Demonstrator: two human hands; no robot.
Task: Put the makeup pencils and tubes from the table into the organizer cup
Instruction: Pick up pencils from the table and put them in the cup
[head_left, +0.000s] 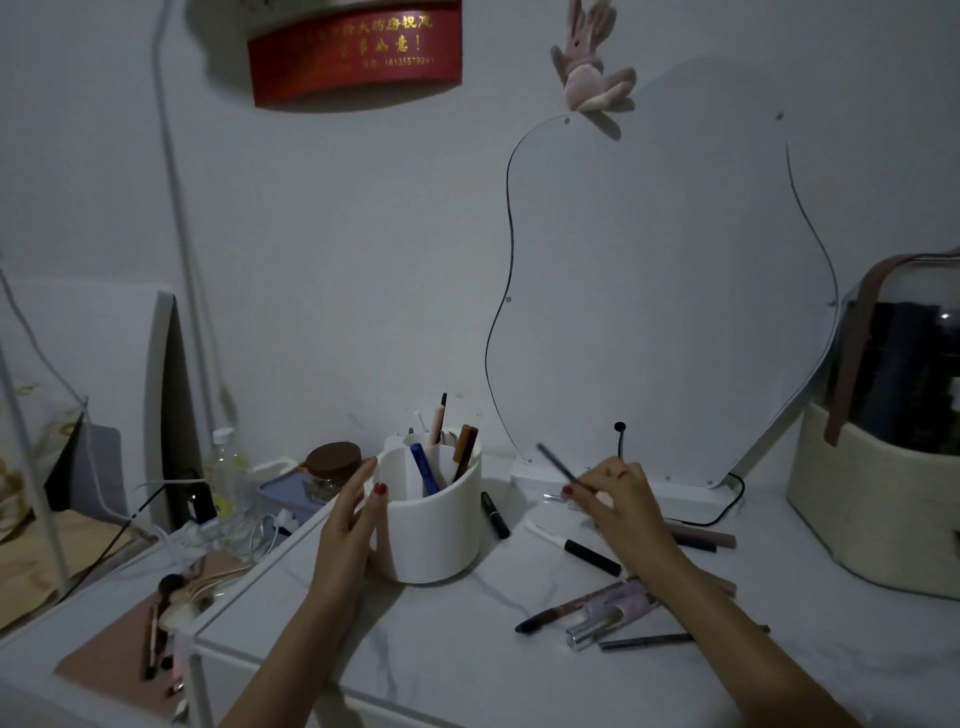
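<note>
Only one legible sign: a red banner (356, 54) high on the wall, upper centre, printed in gold Chinese characters over two lines, with a smaller line beneath. Top line partly readable, seems to include "大药房祝您"; second line reads roughly "万事如意!" Bottom line carries a number, "1813557922" with a last digit unclear. Lettering is dim and blurred. No readable labels elsewhere; print on the small items is too small to make out.

Our right forearm hides the middle of the thin pencil (644, 641) near the table's front edge. The pencil (557, 461) in our right hand (618, 499) is blurred. The frame's right edge cuts off the case (883, 499). The sign's (358, 52) small print is unreadable.
</note>
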